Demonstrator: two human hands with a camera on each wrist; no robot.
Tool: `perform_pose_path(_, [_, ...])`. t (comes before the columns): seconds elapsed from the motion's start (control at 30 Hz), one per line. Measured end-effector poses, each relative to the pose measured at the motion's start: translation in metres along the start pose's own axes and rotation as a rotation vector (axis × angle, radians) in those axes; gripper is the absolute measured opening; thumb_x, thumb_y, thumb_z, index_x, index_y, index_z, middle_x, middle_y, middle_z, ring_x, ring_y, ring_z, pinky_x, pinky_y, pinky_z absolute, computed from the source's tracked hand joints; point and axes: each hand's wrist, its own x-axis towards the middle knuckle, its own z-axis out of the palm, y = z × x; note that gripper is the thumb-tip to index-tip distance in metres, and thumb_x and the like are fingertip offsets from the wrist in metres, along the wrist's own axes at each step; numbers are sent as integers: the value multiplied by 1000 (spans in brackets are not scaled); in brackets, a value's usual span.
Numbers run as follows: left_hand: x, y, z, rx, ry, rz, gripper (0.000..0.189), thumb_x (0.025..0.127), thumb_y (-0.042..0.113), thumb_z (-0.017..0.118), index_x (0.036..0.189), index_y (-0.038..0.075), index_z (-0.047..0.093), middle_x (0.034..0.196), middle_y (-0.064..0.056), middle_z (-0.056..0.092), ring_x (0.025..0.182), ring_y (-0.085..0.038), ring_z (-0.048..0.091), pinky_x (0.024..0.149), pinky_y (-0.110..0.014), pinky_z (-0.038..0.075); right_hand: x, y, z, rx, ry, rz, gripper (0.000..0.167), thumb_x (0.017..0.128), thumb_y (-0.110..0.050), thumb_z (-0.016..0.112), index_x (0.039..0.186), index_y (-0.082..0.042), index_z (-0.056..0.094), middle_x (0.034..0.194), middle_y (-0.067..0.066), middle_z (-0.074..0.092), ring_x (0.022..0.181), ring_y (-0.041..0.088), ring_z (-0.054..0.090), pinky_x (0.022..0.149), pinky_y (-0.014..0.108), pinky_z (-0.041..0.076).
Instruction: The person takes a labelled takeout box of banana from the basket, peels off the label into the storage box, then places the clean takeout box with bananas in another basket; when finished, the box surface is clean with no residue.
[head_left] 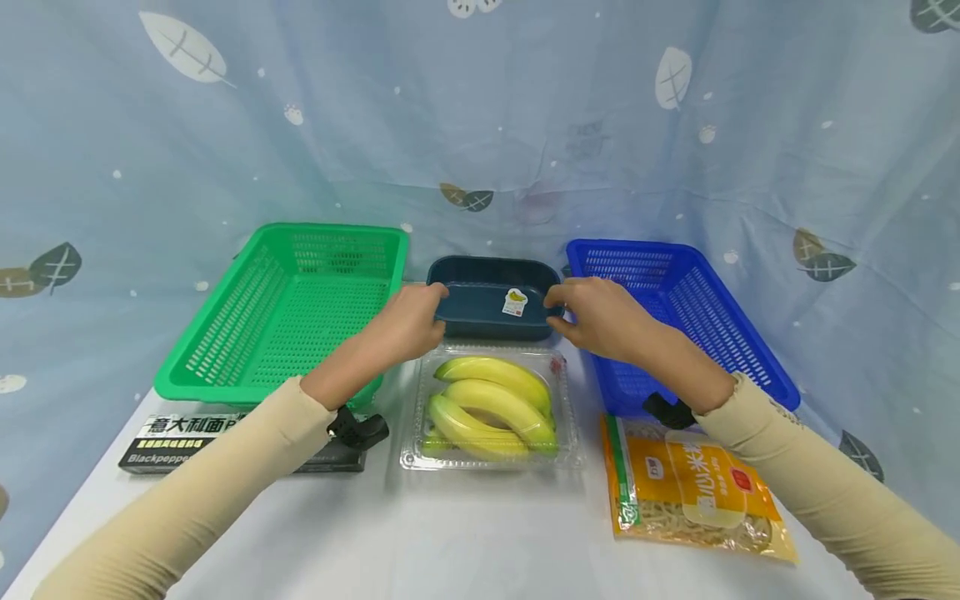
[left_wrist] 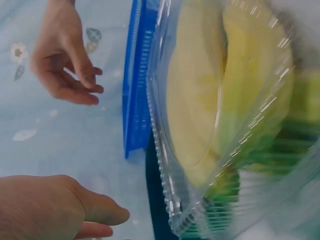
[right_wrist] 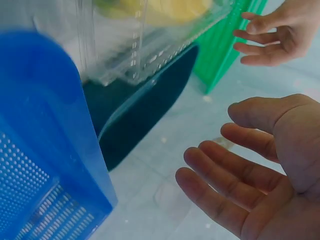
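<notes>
A dark teal tray (head_left: pixel 480 327) with a banana sticker (head_left: pixel 515 302) inside stands at the back middle. My left hand (head_left: pixel 408 323) hovers by its left end with fingers loosely bent and nothing held. By the right end is my right hand (head_left: pixel 603 317); the right wrist view shows its fingers (right_wrist: pixel 225 185) spread and relaxed, the palm bare. In front of the tray sits a clear plastic box (head_left: pixel 411 433) with several bananas (head_left: pixel 491 408) under its closed lid. The left wrist view also shows the box's ridged rim (left_wrist: pixel 156 130) close by.
A green basket (head_left: pixel 225 392) stands left and a blue basket (head_left: pixel 738 333) right of the tray. A black-and-white pasta box (head_left: pixel 168 446) lies before the green one, an orange noodle packet (head_left: pixel 705 492) before the blue one. A blue leaf-print curtain (head_left: pixel 480 125) hangs behind.
</notes>
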Motion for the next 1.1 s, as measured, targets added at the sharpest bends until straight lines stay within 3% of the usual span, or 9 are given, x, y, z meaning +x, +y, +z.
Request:
perform_pose_path(0.03, [-5,-1,2,-5,4,2,49,94,-3,55,142,-6,48,64,-12,54,43,-12,27,45,-27,28,-5,-2,1,7,7,0,21,92,-16,74,111,-7,73,103,9,70,87,23,67,71,38,57])
perform_pose_path(0.13, [-16,-2,7,-2,39,26,46,93,0,60,138,-7,51,91,-20,66,52,-16,42,48,-29,36,-18,-7,5,29,34,8,21,92,-16,74,111,-8,73,101,7,70,85,21,66,69,36,57])
perform_pose_path(0.27, [-33,0,11,11,94,53,45,93,4,64,135,-7,54,127,-23,61,84,-26,62,63,-36,52,-34,-14,9,62,71,29,20,92,-15,74,111,-9,73,97,4,69,82,19,64,68,36,56])
perform_pose_path(0.4, [-56,4,18,2,145,65,44,92,7,68,133,-6,57,125,-22,62,99,-32,65,75,-42,56,-46,-21,16,99,111,26,19,91,-15,75,109,-9,73,100,3,70,85,19,66,71,38,57])
perform_pose_path(0.6, [-85,10,34,-4,212,81,46,90,9,72,132,-4,59,120,-20,63,101,-33,65,78,-44,57,-62,-30,28,133,142,45,17,94,-22,73,107,-11,74,100,1,71,87,18,67,71,38,57])
perform_pose_path(0.73, [-98,15,44,-13,251,72,48,90,11,72,133,-4,57,122,-20,61,103,-34,65,79,-46,57,-72,-36,33,156,153,72,18,95,-22,71,108,-11,74,102,3,71,86,19,67,70,38,56])
perform_pose_path(0.87, [-112,17,53,-35,262,42,53,90,14,73,136,-5,54,127,-21,59,114,-35,60,89,-50,54,-83,-43,38,177,170,110,20,92,-19,74,111,-13,74,106,3,71,87,18,67,69,35,56])
perform_pose_path(1.1, [-125,13,67,-103,257,-27,65,91,24,73,143,-6,46,139,-23,52,130,-38,49,103,-54,44,-103,-53,50,205,189,204,20,90,-19,77,109,-13,74,105,0,70,70,8,55,62,29,52])
